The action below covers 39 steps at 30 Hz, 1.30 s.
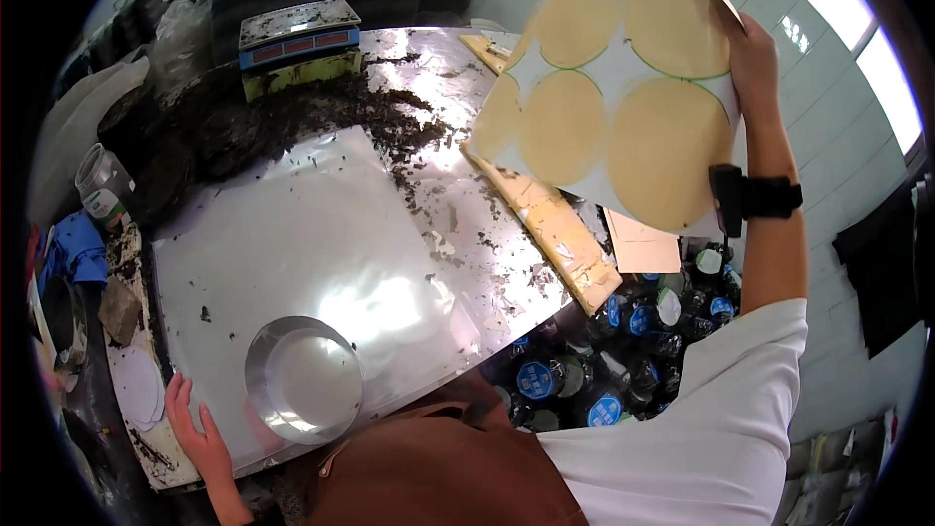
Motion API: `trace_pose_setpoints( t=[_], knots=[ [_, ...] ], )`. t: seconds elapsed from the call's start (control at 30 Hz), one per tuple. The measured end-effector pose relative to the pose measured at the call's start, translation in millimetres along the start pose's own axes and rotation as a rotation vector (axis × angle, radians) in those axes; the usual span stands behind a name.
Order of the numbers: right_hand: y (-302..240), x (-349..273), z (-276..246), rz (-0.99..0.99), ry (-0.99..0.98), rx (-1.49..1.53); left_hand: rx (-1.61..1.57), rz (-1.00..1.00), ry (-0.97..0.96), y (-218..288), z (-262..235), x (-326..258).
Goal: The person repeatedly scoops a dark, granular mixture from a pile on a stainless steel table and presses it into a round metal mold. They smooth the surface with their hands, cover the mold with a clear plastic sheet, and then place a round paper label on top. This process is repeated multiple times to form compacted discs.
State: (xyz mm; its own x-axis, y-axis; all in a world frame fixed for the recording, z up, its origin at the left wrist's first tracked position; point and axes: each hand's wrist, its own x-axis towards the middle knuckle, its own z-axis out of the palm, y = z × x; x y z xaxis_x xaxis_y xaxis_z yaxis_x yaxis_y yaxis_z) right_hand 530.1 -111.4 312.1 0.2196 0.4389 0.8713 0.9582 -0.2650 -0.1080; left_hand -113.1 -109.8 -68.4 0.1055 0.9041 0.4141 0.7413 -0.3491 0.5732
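My right hand (756, 63) is raised at the upper right, its fingers closed on the edge of a large pale sheet (596, 88). Several tan circles with thin green outlines cover that sheet, and one top corner curls over. At the lower left, my left hand (200, 438) has its fingers apart and holds nothing. It lies by the near left edge of a clear plastic sheet (282, 224) spread on the metal table (467, 224). A shallow metal ring (256, 380) stands on the plastic, to the right of my left hand.
Dark flakes (399, 117) litter the table. A scale (299, 34) stands at the back, before plastic-wrapped black stacks (268, 0). A worn wooden strip (555, 234) edges the right side, above black-and-blue round packages (604, 370). A clear jar (100, 175) and white paper discs (136, 385) are at left.
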Motion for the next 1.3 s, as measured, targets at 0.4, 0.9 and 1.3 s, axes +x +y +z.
trace_pose_setpoints(
  t=[0.4, 0.9, 1.3],
  knots=[
    [-99.1, -293.7, -29.3, -0.751, -0.732, 0.013, -0.691, 0.356, -0.573, 154.8, 54.0, 63.1],
    [-114.1, -200.1, 109.0, -0.779, -0.691, 0.248, -0.372, 0.321, -0.471, 203.5, 94.5, 47.2],
    [-39.0, -426.0, 128.2, -0.344, -0.996, 0.088, -0.25, 0.277, -0.514, 171.9, 89.1, 63.3]
  ],
)
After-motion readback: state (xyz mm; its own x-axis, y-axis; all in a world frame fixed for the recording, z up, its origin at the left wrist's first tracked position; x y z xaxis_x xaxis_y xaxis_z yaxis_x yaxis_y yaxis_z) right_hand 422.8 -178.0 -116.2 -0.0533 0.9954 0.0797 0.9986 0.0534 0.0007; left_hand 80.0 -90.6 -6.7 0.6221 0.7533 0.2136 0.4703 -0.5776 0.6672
